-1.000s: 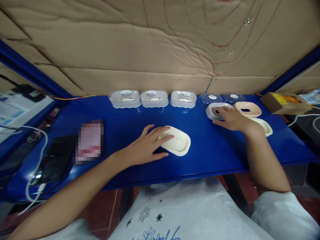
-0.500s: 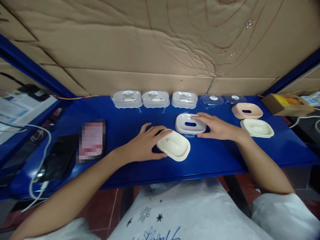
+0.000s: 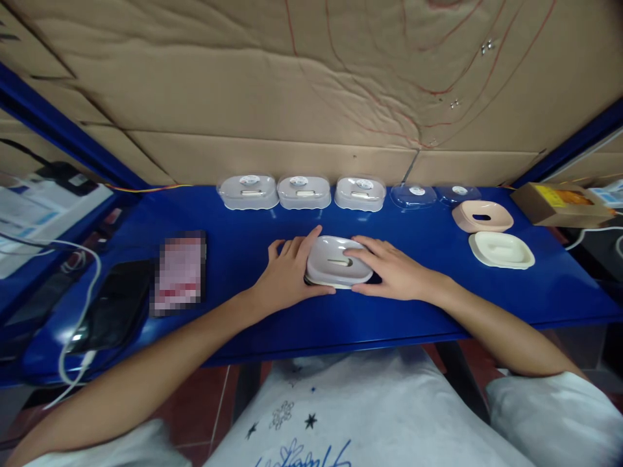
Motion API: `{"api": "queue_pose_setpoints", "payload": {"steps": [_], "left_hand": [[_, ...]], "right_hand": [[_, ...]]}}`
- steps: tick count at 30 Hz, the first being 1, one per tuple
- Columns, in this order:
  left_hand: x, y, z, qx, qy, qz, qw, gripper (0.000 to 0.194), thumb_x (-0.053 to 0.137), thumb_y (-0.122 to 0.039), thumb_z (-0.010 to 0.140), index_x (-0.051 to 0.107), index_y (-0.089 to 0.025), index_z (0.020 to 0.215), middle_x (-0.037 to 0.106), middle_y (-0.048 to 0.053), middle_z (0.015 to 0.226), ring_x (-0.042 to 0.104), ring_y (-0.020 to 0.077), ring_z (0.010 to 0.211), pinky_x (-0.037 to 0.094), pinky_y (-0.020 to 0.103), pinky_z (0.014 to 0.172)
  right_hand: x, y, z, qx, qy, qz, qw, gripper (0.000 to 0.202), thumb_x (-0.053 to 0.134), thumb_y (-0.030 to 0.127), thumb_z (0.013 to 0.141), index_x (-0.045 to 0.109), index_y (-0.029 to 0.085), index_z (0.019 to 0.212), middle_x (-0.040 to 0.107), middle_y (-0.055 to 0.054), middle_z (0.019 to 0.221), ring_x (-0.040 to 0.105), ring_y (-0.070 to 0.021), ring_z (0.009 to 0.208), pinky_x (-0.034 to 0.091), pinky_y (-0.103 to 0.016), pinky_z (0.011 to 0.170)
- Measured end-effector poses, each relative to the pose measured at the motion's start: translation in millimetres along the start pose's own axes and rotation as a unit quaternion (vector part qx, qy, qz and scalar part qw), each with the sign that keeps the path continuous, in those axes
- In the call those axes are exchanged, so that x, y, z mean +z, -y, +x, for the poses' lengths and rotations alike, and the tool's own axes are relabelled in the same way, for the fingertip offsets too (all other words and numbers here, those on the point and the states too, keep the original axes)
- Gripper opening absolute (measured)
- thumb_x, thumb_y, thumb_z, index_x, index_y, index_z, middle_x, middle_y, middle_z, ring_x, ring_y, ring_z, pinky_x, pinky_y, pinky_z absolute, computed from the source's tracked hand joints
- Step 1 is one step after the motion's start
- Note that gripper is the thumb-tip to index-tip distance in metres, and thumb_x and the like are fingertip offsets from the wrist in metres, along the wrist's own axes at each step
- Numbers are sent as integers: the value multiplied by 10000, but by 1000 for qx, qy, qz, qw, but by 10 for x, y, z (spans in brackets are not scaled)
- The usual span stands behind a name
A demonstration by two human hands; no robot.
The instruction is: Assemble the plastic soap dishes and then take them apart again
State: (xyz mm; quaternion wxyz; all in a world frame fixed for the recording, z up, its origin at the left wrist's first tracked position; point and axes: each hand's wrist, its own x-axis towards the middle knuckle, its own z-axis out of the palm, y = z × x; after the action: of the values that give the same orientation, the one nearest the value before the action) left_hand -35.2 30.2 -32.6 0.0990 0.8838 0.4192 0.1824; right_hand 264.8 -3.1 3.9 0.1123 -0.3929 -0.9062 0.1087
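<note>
A grey oval dish (image 3: 335, 251) with a central slot sits on top of a cream base (image 3: 341, 286), whose rim shows only as a thin edge below it. My left hand (image 3: 291, 267) grips the left end of the stacked pair, thumb at the near side. From the right, my right hand (image 3: 389, 264) grips the dish, one finger reaching inside it. To the right lie a pink slotted dish (image 3: 467, 217) and another cream base (image 3: 501, 251).
Three lidded dishes (image 3: 248, 194) and two clear lids (image 3: 413, 196) line the back of the blue table (image 3: 302, 334). A pink phone-like item (image 3: 179, 269) and a black phone (image 3: 113, 295) lie left. A cardboard box (image 3: 559, 204) stands at right.
My right hand has brought the grey dish left and nearer, onto the cream base. That base now lies straighter, with my left hand still at its left end.
</note>
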Motion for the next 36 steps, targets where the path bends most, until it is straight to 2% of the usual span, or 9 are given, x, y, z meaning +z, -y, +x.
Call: {"api": "queue_pose_setpoints", "payload": {"steps": [4,7,12,16,18,22,27,33,36], "left_hand": [[-45,54,9,-11,26,-47,999,1374,932,-762,749,169,-257,1775,521,234,1648,519,471,1487,303,657,1238],[-137,162,53,32,86,-105,990,1252,934,-667,809,212,-319,1771,425,184,1753,411,440,1600,280,622,1290],[-266,325,125,65,129,-124,982,931,875,-569,908,430,-346,1694,551,116,1677,478,390,1567,323,571,1296],[-268,319,105,65,150,-110,980,1054,879,-649,883,360,-329,1743,442,159,1747,398,426,1612,287,615,1316],[-257,300,90,72,151,-102,981,1080,843,-698,900,319,-317,1765,404,176,1765,369,436,1627,287,627,1317],[-246,288,90,95,120,-72,986,925,754,-663,996,358,-315,1755,475,170,1721,435,413,1595,330,597,1305],[-244,284,100,102,112,-44,987,957,769,-662,988,341,-301,1764,502,174,1702,476,406,1569,362,566,1286],[-206,280,102,103,105,-30,989,956,727,-686,1010,312,-279,1770,464,194,1719,458,412,1567,354,564,1279],[-196,295,99,106,108,-24,988,938,693,-708,1022,326,-265,1764,489,200,1690,475,409,1546,355,558,1272]], "right_hand": [[18,19,1,-4,-6,-23,1000,671,660,560,1059,529,204,1613,443,-278,1725,542,-446,1522,497,-670,1170],[10,20,-2,-2,-5,-31,1000,663,657,554,1058,542,204,1610,442,-275,1729,535,-456,1526,490,-677,1166],[62,44,15,-20,-20,-45,999,647,621,553,1075,558,187,1605,447,-292,1721,560,-454,1484,486,-667,1147],[116,66,28,-28,-47,-78,995,650,611,587,1074,593,175,1577,471,-290,1704,589,-457,1433,491,-641,1127],[124,80,31,-32,-53,-96,993,658,609,604,1072,611,162,1558,489,-289,1692,610,-455,1400,497,-624,1113],[95,126,36,-39,-42,-139,989,657,569,624,1085,630,148,1534,523,-276,1677,645,-442,1330,503,-606,1091],[54,164,43,-43,-32,-169,984,667,587,624,1075,625,150,1543,529,-254,1685,663,-448,1298,516,-601,1071],[54,131,52,-29,-28,-151,988,629,674,542,1047,620,163,1546,490,-231,1724,637,-449,1377,521,-616,1130],[41,52,45,-23,-24,-88,996,597,701,518,1039,615,210,1543,481,-203,1735,608,-421,1437,526,-620,1164]]}}
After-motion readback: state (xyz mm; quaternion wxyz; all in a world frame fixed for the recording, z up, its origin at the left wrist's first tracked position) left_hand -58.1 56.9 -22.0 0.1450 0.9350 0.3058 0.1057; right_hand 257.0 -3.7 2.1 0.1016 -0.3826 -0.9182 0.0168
